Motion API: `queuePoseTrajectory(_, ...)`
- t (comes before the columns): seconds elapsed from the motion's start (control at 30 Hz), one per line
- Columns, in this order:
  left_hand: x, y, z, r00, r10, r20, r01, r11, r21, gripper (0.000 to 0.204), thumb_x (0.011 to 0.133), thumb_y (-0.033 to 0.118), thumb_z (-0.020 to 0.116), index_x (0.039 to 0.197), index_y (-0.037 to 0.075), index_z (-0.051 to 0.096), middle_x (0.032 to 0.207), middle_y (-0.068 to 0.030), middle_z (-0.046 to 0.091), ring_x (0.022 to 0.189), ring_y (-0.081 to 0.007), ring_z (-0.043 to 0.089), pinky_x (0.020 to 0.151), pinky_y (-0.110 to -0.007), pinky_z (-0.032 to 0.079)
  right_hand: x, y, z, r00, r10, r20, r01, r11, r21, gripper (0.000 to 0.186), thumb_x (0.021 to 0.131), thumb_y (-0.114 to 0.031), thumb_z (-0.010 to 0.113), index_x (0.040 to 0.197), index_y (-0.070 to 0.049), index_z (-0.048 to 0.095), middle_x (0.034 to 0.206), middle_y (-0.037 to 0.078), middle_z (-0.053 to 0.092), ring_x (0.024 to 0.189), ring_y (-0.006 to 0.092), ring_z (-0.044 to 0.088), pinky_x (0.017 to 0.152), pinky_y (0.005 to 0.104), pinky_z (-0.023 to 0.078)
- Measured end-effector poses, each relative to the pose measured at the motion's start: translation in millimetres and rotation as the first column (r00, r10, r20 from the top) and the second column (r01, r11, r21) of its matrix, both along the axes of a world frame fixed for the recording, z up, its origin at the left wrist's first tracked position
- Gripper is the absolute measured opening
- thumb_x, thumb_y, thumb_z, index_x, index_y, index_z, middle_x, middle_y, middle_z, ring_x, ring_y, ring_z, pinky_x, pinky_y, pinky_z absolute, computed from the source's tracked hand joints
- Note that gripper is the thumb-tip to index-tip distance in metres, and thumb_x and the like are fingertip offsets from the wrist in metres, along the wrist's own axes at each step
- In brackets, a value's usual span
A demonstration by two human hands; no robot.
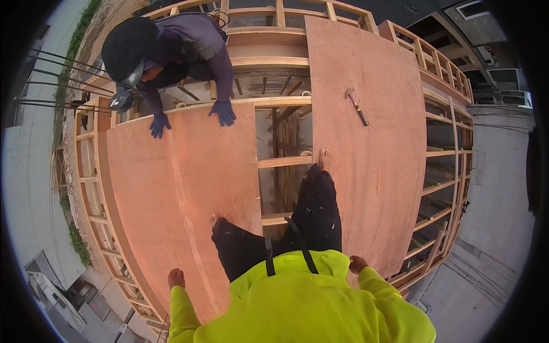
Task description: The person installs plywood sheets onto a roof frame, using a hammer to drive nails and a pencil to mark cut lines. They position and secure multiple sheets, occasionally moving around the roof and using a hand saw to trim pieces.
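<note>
See the left board (217,154) lying over wooden beams (285,162), below the left foot (214,218), and the right board (372,188) across a gap, below the right foot (325,159). See gloved hands (223,113) of a co-worker (189,40) at the far edge of the left board. Cannot tell open or closed for the left hand (176,278), above the left board, nor for the right hand (358,264), near the right board; see nothing held in either. Probably best: keep both feet above beams, align each edge along a beam, mind the gloved hands before pushing, and clear the hammer (357,107) off the right board.
</note>
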State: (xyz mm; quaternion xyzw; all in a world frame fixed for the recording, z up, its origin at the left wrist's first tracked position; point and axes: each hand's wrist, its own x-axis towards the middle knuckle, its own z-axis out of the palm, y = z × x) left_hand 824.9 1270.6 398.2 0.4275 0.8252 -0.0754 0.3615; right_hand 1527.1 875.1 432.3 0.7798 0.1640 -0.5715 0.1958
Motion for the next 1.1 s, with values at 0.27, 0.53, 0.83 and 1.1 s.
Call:
queuePoseTrajectory(0.27,278.5,-138.9,81.2,0.911,-0.399,-0.109,0.203,0.662,-0.722,0.023,0.084,0.022,0.065,0.098,0.006,0.074,0.085,-0.0164,0.074,0.077,-0.0271,0.073,0.072,-0.039,0.058,403.6,321.5,-320.5,0.936,0.059,0.347,-0.205,0.892,0.403,0.047,0.091,-0.021,0.059,0.133,-0.002,0.050,0.127,0.024,0.060,0.116,0.0411,0.059,0.098,0.0466,0.049)
queuePoseTrajectory(0.53,342.3,-107.6,61.4,0.841,-0.409,-0.354,0.023,0.681,-0.732,0.033,0.082,0.043,0.065,0.103,0.017,0.072,0.091,-0.0162,0.072,0.080,-0.0326,0.070,0.070,-0.044,0.056,562.6,455.0,-485.8,0.713,-0.126,0.690,-0.354,0.785,0.509,0.050,0.091,-0.017,0.058,0.137,-0.001,0.044,0.134,0.023,0.054,0.118,0.0457,0.055,0.099,0.0498,0.047)
queuePoseTrajectory(0.83,401.7,-73.2,103.4,0.826,-0.231,-0.513,0.072,0.947,-0.312,0.024,0.085,0.019,0.060,0.099,0.001,0.069,0.080,-0.0155,0.071,0.066,-0.0251,0.070,0.061,-0.037,0.057,503.8,393.4,-470.6,0.867,-0.473,0.158,0.239,0.672,0.701,0.039,0.077,-0.014,0.071,0.109,0.002,0.056,0.087,0.016,0.063,0.076,0.0289,0.065,0.072,0.0398,0.052)
queuePoseTrajectory(1.1,688.4,125.7,-170.9,0.923,-0.215,0.320,0.151,0.965,0.213,0.022,0.087,0.005,0.060,0.108,-0.001,0.065,0.091,-0.0100,0.068,0.077,-0.0166,0.066,0.068,-0.029,0.053,410.2,402.3,-339.4,0.761,-0.537,-0.364,0.644,0.560,0.521,0.033,0.086,-0.009,0.066,0.113,0.001,0.052,0.080,0.007,0.059,0.062,0.0140,0.061,0.055,0.0286,0.051)
